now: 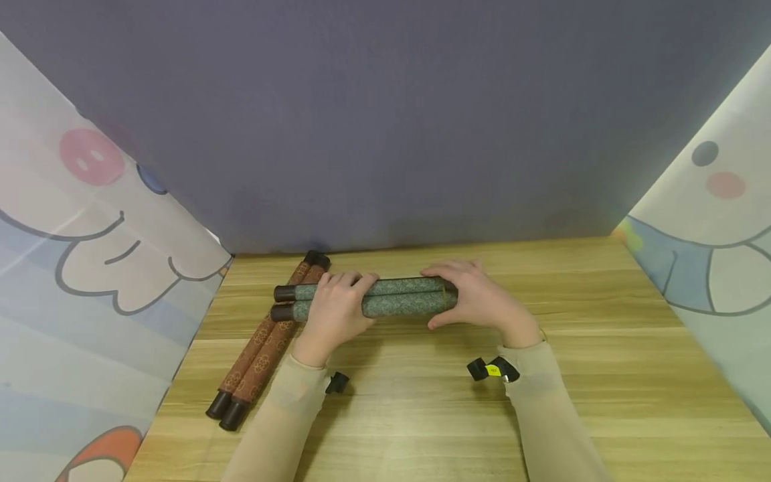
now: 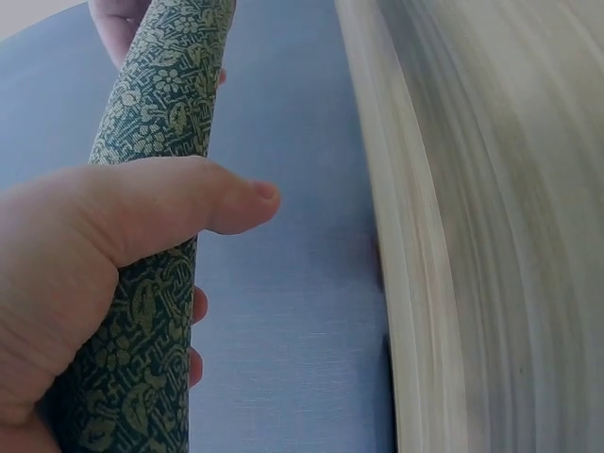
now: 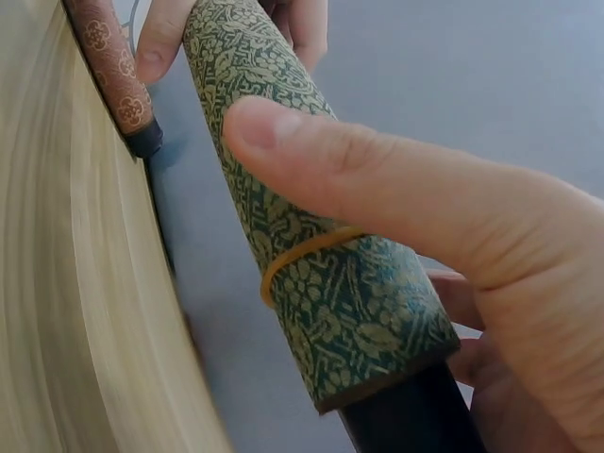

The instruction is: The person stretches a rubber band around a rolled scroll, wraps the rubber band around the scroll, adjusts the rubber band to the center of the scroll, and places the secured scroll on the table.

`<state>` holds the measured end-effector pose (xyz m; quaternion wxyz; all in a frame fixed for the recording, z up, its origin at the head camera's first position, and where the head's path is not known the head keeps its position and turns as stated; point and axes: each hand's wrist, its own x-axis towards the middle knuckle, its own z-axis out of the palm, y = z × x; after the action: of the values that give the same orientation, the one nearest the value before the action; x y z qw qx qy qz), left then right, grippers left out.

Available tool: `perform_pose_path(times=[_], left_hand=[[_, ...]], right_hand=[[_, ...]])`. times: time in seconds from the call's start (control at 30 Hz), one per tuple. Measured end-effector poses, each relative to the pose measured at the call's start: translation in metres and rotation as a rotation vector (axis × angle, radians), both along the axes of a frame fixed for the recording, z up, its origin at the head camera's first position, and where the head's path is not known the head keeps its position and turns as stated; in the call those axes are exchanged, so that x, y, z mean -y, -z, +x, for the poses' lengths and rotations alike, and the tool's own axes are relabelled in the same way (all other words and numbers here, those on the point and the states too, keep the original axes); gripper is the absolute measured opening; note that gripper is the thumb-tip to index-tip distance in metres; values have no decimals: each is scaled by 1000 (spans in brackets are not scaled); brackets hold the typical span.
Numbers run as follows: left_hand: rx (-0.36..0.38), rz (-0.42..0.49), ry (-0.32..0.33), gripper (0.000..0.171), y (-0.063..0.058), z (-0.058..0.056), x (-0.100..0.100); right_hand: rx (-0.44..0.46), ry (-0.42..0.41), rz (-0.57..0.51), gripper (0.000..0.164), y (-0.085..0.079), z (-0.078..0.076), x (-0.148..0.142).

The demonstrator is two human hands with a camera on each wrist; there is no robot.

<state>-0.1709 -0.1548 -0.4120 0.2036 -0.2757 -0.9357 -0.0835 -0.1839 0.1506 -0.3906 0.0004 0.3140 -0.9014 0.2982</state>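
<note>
A green patterned scroll [image 1: 406, 304], rolled from both ends into two side-by-side rolls with dark rod ends, is held crosswise over the wooden table. My left hand [image 1: 338, 309] grips it left of its middle, thumb across the brocade in the left wrist view. Around its right end my right hand [image 1: 482, 301] curls, the thumb on the near side and fingers on the far side. Close to that end, a yellow rubber band [image 3: 304, 249] circles the scroll beside the right thumb. The right hand covers the dark rod ends there in the head view.
A reddish-brown scroll [image 1: 260, 363] with dark rod ends lies slanted on the left of the table [image 1: 409, 402]; the green scroll overlaps it in the head view. A grey panel [image 1: 409, 134] rises behind the table, and cartoon-printed walls [image 1: 48, 321] flank it.
</note>
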Motion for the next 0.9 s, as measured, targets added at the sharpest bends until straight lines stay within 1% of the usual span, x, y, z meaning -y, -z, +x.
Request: perform_pose_path(times=[0.23,0.47,0.57,0.77,0.9], left_hand=[[-22,18,-2,87,2,-4,1],[-25,33,-14,87,5,-5,1],[-17,40,-13,88,5,-5,1],[-38,32,-16,85,6,-8,2],[-55,24,-21,84,7,-9,3]], right_hand=[[-5,12,11,100,0,-2,-4],[-15,37,-18,92,1,-5,-11],[-13,38,-20,93,2,-6,-14],[33,57,-1,97,3,-8,-21],[53,83,4,95,4,-8,-25]])
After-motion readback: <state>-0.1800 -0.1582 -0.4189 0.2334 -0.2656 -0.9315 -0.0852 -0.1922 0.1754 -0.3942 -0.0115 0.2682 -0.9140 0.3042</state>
